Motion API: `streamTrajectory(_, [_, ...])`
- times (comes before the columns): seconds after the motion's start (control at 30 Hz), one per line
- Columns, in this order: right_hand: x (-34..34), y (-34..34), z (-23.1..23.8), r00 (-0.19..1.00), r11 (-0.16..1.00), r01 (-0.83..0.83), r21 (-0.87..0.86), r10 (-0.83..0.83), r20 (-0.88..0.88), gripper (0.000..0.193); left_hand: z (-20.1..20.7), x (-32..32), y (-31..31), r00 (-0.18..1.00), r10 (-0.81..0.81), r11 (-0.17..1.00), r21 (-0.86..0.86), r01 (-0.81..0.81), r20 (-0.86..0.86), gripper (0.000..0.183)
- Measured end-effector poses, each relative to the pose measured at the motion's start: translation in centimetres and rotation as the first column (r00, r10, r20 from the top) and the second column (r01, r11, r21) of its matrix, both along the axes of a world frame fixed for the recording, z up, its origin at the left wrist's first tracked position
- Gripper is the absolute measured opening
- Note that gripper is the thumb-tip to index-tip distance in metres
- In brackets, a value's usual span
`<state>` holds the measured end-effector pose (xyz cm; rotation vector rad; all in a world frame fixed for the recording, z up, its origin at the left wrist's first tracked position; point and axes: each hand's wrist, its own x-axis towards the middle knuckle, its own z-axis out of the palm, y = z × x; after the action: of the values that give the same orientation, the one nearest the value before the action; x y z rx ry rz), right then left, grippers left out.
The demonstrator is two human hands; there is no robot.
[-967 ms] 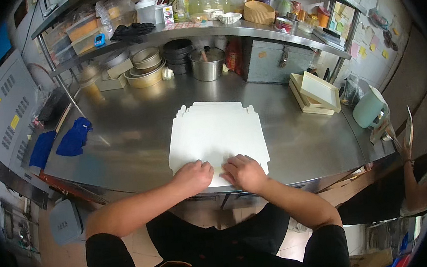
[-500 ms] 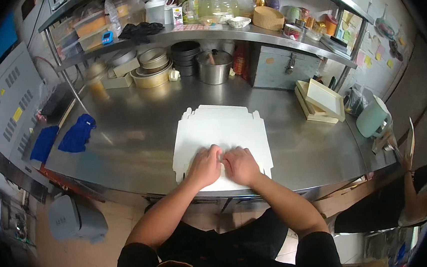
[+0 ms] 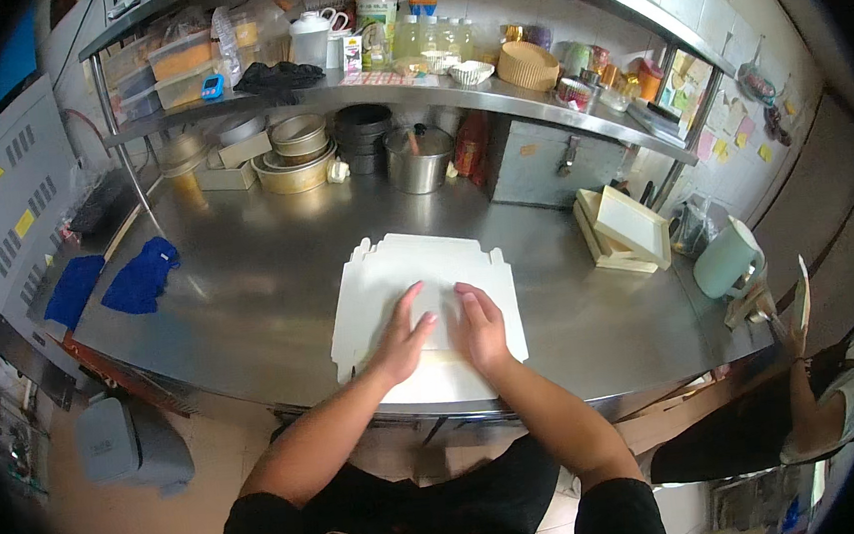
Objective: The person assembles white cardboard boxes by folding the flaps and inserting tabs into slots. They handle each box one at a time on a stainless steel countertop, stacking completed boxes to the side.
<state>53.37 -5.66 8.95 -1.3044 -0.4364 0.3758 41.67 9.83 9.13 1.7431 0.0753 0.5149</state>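
Observation:
A flat white cardboard blank with notched, tabbed corners lies on the steel table close to its front edge. A faint crease runs across its near part. Above the blank's middle, my left hand is open, its thumb apart from the fingers. Facing it across a narrow gap is my right hand, open too, with fingers pointing away from me. Neither hand holds anything; whether they touch the cardboard I cannot tell.
Blue cloths lie at the left. Cream trays and a mint-green pitcher stand at the right. Behind are a grey metal case, a pot and a loaded shelf. Another person is at far right.
My hands, fingers curled in and close together on the cardboard before, have opened and moved slightly apart. The whole view has shifted a little.

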Motion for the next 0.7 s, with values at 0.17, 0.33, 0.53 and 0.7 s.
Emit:
streamTrajectory(0.17, [1.4, -3.5, 0.6, 0.992, 0.990, 0.037, -0.135, -0.021, 0.122, 0.034, 2.7, -4.1, 1.3, 0.971, 0.129, 0.740, 0.672, 0.042, -0.203, 0.068])
streamTrajectory(0.33, [6.5, -9.2, 0.8, 0.943, 0.987, 0.143, -0.069, -0.115, 0.312, 0.029, 3.8, -6.0, -0.8, 0.949, 0.091, 0.486, 0.845, 0.223, -0.302, 0.048])
streamTrajectory(0.53, [3.0, -12.1, 4.2, 0.331, 0.813, 0.535, -0.230, 0.049, 0.942, 0.051, 4.8, -9.2, -1.9, 0.957, 0.073, 0.581, 0.768, -0.268, 0.279, 0.041])
streamTrajectory(0.7, [1.2, -13.9, 7.8, 0.120, 0.918, 0.371, -0.136, 0.098, 0.988, 0.048, 6.8, -8.9, 5.3, 0.800, 0.044, 0.493, 0.684, -0.538, 0.598, 0.012])
